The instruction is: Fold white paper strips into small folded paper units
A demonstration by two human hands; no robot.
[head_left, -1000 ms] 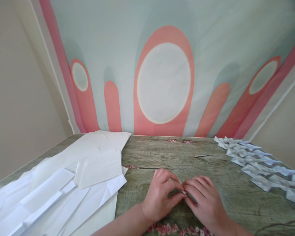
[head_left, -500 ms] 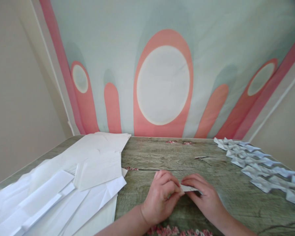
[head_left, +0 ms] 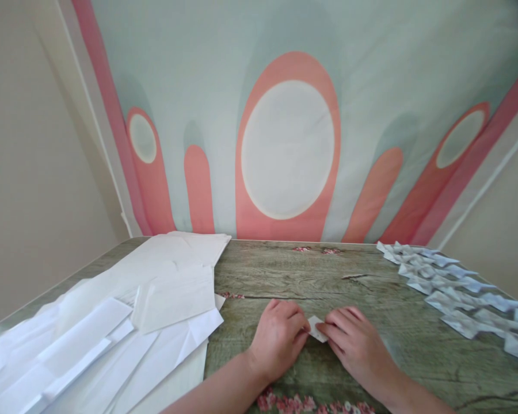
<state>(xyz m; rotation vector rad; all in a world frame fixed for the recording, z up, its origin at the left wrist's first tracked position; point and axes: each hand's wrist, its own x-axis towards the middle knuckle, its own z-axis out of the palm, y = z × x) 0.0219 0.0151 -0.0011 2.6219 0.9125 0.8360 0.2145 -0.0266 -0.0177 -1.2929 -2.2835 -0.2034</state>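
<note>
A small folded piece of white paper (head_left: pixel 317 329) is held between my two hands, low over the near middle of the table. My left hand (head_left: pixel 280 333) grips its left edge, fingers curled and pressed together. On the opposite side, my right hand (head_left: pixel 357 342) pinches the paper with thumb and fingertips. The fingers cover both ends, so only the middle of the folded paper shows.
White sheets and folded strips (head_left: pixel 172 299) lie in a spread pile on the left. Several folded paper pieces (head_left: pixel 461 322) stand in rows at the right. The wood-patterned table (head_left: pixel 276 267) meets a backdrop (head_left: pixel 216 86) with coral shapes at its far edge.
The folded paper has turned in my fingers, from a narrow point to a flatter, four-sided face. My right hand now lies over its right side, with its fingers closer together.
</note>
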